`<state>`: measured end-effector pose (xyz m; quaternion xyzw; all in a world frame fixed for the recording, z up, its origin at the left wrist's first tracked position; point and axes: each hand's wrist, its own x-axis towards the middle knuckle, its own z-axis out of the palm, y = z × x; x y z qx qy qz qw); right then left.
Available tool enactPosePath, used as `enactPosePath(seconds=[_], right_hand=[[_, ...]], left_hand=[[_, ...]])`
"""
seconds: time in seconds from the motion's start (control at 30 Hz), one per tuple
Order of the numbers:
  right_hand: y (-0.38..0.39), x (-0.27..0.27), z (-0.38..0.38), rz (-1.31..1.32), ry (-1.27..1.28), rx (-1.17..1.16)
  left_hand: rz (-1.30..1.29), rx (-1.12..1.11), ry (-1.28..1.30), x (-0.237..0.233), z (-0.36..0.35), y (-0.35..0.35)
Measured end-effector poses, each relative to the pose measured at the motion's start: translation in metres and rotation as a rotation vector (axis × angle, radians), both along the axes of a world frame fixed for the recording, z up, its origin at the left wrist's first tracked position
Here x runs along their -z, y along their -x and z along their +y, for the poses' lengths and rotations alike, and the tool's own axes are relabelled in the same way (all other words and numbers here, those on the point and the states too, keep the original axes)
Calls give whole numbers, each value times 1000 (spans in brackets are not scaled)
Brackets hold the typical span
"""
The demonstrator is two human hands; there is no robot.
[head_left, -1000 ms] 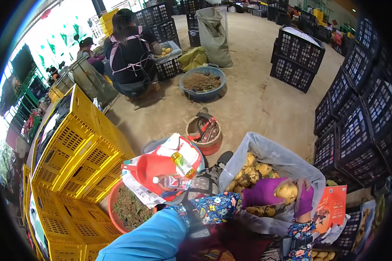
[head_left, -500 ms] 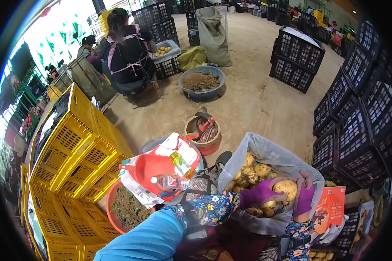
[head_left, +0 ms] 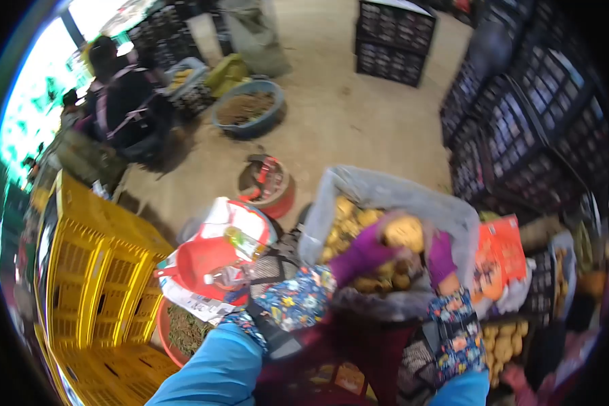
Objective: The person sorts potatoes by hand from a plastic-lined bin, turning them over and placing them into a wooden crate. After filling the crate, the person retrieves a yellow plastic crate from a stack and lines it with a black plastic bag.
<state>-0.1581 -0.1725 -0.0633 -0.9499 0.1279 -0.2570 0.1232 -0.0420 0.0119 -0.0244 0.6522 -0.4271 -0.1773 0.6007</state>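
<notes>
My left hand (head_left: 367,254), in a purple glove, is closed on a large round potato (head_left: 404,233). Just to the potato's right is my right hand (head_left: 442,257), also purple-gloved; motion smears its fingers. Both hands are over a crate lined with a pale plastic bag (head_left: 362,178), which contains many soil-marked potatoes (head_left: 346,220).
At left rise yellow crates (head_left: 91,271); at right, stacked black crates (head_left: 514,135). A red dustpan (head_left: 199,264) and a plastic bottle (head_left: 229,276) lie left of my arm. Ahead are a bucket (head_left: 277,203), a blue basin (head_left: 267,128) and a seated person (head_left: 132,108).
The view has swung right and down, so the surroundings appear shifted left. My left hand still grips the potato; my right hand's fingers have come away from its upper right side.
</notes>
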Motion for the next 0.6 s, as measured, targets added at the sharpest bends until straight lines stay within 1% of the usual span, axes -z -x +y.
enactPosePath(seconds=[0.03,0.07,0.1,0.13,0.17,0.23,0.27,0.37,0.47,0.5,0.53,0.57,0.6], right_hand=[[0,7,1,9,125,14],[-1,11,-1,18,189,21],[-2,17,-4,28,199,30],[-10,7,-2,41,-624,-87],[-18,-4,2,-144,-1408,7],[-15,-23,5,-73,-1270,57],[-15,-43,13,-211,-1494,-6],[-17,-48,13,-125,-1562,-61],[-15,-52,23,54,-1280,-105],[-19,-35,16,5,-1520,-97],[-18,-18,7,-78,-1758,-68],[-13,-18,6,-155,-1424,-121],[-14,-22,5,-194,-1078,-154]], left_hand=[[130,100,88,9,-5,-5],[403,180,60,3,-6,-3],[452,194,102,-9,-5,1],[175,112,62,-14,-3,4],[347,134,47,-18,-2,5],[384,67,30,-14,-4,0],[396,18,20,-12,-5,-2],[42,-47,-16,-9,-4,-4],[49,25,-102,-1,-2,-6],[417,98,-53,-19,-1,3],[515,91,-32,-24,0,9],[556,94,-3,-29,0,15],[608,144,-31,-14,2,6]])
